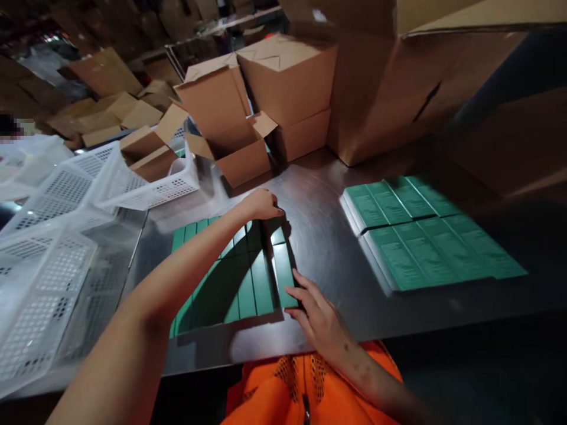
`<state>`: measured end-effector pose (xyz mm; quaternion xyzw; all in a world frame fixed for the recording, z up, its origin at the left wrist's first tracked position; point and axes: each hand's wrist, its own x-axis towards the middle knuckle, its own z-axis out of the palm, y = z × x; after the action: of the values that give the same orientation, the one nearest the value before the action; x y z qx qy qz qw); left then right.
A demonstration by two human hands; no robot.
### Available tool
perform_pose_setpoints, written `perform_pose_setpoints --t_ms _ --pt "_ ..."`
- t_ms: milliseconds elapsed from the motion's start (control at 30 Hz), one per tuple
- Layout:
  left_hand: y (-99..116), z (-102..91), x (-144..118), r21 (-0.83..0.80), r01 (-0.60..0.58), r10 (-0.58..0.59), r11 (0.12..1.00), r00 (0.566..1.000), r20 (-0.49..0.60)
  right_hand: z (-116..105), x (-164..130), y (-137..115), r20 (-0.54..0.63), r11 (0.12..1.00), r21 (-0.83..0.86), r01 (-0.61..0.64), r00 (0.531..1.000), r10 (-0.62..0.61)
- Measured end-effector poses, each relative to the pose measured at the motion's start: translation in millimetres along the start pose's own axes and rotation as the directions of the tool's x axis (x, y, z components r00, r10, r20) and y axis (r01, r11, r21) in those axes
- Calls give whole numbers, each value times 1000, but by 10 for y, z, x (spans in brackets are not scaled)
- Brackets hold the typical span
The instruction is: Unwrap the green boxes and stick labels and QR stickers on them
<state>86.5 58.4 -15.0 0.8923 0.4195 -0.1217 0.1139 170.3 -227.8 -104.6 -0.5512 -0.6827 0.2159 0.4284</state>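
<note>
A worker's left hand (262,205) pinched the far end of a row of slim, matte green cartons (241,277) lying flat on a brushed steel table (323,236), while the right hand (316,316), fingers spread, pressed the near end. Printed green flat sheets (425,236) lay well apart to the right, near brown corrugated boxes (283,88) and white perforated plastic crates (48,265).

Two hands, the left hand (262,205) and the right hand (315,317), work at one tabletop (325,242) bearing two stacks of printed green sheets (432,230) and one row of plain green packs (239,277).
</note>
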Motion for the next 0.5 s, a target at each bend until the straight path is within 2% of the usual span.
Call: perform_pose_setpoints --t_ms 100,200,400,500 --pt "-155 64 -176 11 55 -55 998 998 -17 102 116 -76 78 999 16 -30 997 29" --pt "-197 122 -263 -5 97 -98 995 994 -46 119 181 -103 50 999 14 -48 998 47" --pt "-230 153 -264 -5 148 -148 989 988 -53 243 161 -165 21 996 -87 -18 1000 20" --pt "-218 105 -227 8 138 -138 990 990 -11 162 175 -182 85 996 -88 -20 996 27"
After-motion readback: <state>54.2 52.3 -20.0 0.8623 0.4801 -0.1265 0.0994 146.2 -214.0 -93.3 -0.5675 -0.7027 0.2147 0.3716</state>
